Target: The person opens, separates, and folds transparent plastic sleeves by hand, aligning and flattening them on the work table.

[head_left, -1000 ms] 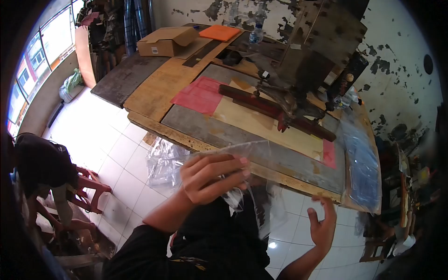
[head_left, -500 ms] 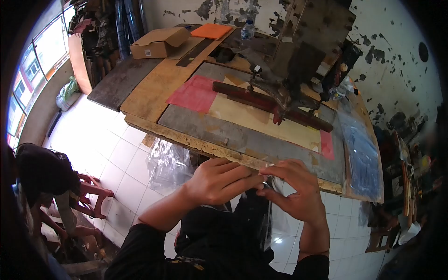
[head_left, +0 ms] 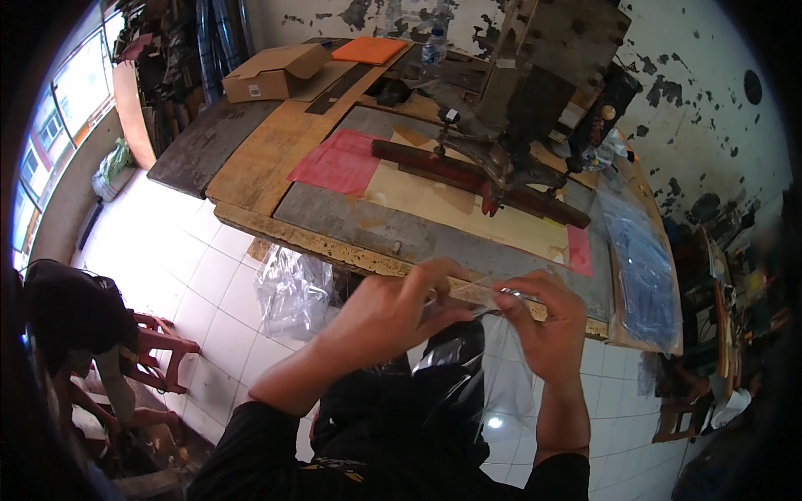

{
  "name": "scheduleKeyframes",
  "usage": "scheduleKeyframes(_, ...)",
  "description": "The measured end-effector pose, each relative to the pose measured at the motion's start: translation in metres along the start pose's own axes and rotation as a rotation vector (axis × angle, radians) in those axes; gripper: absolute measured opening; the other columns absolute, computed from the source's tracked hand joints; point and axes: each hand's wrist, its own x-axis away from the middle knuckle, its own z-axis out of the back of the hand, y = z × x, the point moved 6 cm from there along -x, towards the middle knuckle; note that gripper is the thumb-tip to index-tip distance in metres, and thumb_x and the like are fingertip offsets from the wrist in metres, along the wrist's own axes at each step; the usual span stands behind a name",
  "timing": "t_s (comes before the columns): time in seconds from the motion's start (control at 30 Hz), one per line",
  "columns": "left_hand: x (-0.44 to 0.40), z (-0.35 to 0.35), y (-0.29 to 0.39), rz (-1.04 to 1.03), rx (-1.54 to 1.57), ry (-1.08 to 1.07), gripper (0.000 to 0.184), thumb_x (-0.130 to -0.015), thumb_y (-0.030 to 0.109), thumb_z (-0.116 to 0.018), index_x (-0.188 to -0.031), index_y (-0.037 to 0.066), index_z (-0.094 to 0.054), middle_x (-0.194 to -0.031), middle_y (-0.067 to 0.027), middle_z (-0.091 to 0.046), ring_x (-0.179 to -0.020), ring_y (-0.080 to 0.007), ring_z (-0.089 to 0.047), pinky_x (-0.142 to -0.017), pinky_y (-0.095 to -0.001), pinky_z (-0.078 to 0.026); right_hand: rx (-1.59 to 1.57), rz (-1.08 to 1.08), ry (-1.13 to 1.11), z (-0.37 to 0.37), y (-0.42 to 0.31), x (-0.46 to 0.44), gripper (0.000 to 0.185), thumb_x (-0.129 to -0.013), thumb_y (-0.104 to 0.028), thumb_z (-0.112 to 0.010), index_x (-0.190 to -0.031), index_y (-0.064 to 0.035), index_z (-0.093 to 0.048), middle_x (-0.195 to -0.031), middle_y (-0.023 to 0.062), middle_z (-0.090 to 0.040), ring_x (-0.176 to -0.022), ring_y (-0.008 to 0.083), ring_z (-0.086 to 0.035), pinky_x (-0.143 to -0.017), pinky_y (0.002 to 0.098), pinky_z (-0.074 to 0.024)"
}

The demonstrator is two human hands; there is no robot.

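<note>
In front of my body hangs a clear plastic sheet, thin and glossy, its upper edge running between both hands. My right hand pinches a gathered, shiny bit of that edge between thumb and fingers. My left hand is at the other end of the edge, fingers bent and thumb pointing right, closed on the plastic; the exact contact is slightly blurred. Both hands are just before the near edge of the worktable. Whether the plastic is a single sheet or a bag, I cannot tell.
A heavy press with a dark red bar stands over pink and cream sheets. Blue-tinted plastic sheets lie at right, a cardboard box at back left. Crumpled clear plastic hangs below. Another person is near a red stool.
My hands have moved apart, the left one slightly left and the right one slightly right. More of the plastic edge shows between them. The view has shifted a little.
</note>
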Motion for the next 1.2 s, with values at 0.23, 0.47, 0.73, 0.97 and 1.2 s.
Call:
scheduleKeyframes(0.23, 0.004, 0.006, -0.023, -0.184, -0.322, -0.148, 0.027, -0.092, 0.031, -0.078, -0.092, 0.006, -0.068, -0.077, -0.0114, -0.071, -0.075, -0.0326, -0.073, -0.066, -0.0409, -0.056, -0.076, -0.084, 0.166, 0.028, 0.026, 0.001, 0.018, -0.098, -0.019, -0.075, -0.101, -0.0013, -0.076, -0.093, 0.0078, -0.075, -0.084, 0.0148, -0.067, -0.079, 0.0283, -0.051)
scheduleKeyframes(0.47, -0.003, 0.008, -0.018, -0.153, -0.265, -0.094, 0.021, -0.09, 0.025, -0.081, -0.092, 0.005, -0.075, -0.085, -0.0115, -0.077, -0.077, -0.0274, -0.076, -0.07, -0.0398, -0.059, -0.093, -0.089, 0.201, 0.034, 0.03, 0.0, 0.02, -0.101, -0.02, -0.072, -0.101, -0.0001, -0.075, -0.093, 0.0071, -0.075, -0.087, 0.0134, -0.068, -0.082, 0.0286, -0.0512)
scheduleKeyframes(0.73, -0.006, 0.006, -0.014, -0.058, -0.242, -0.148, 0.019, -0.092, 0.021, -0.076, -0.096, 0.004, -0.07, -0.087, -0.0127, -0.075, -0.08, -0.0315, -0.074, -0.072, -0.0425, -0.057, -0.149, -0.091, 0.245, 0.042, 0.04, 0.002, 0.017, -0.103, -0.016, -0.068, -0.103, 0.0011, -0.071, -0.097, 0.0071, -0.073, -0.093, 0.0136, -0.067, -0.087, 0.0283, -0.0497)
scheduleKeyframes(0.97, -0.025, 0.023, -0.044, -0.064, -0.4, -0.03, 0.015, -0.087, 0.016, -0.079, -0.099, 0.006, -0.075, -0.095, -0.0106, -0.077, -0.087, -0.0282, -0.075, -0.074, -0.0393, -0.059, -0.204, -0.025, 0.453, 0.07, 0.078, -0.001, 0.019, -0.108, -0.02, -0.062, -0.108, -0.0007, -0.063, -0.099, 0.0062, -0.071, -0.096, 0.0118, -0.063, -0.091, 0.0282, -0.0466)
scheduleKeyframes(1.2, -0.033, -0.007, -0.087, -0.317, -0.356, 0.075, 0.014, -0.085, 0.012, -0.078, -0.097, 0.004, -0.075, -0.096, -0.0094, -0.076, -0.089, -0.0298, -0.075, -0.077, -0.0418, -0.059, -0.174, -0.161, 0.499, 0.065, 0.202, 0.018, 0.022, -0.11, -0.025, -0.06, -0.107, -0.0033, -0.062, -0.096, 0.0056, -0.072, -0.092, 0.0124, -0.064, -0.09, 0.0284, -0.0479)
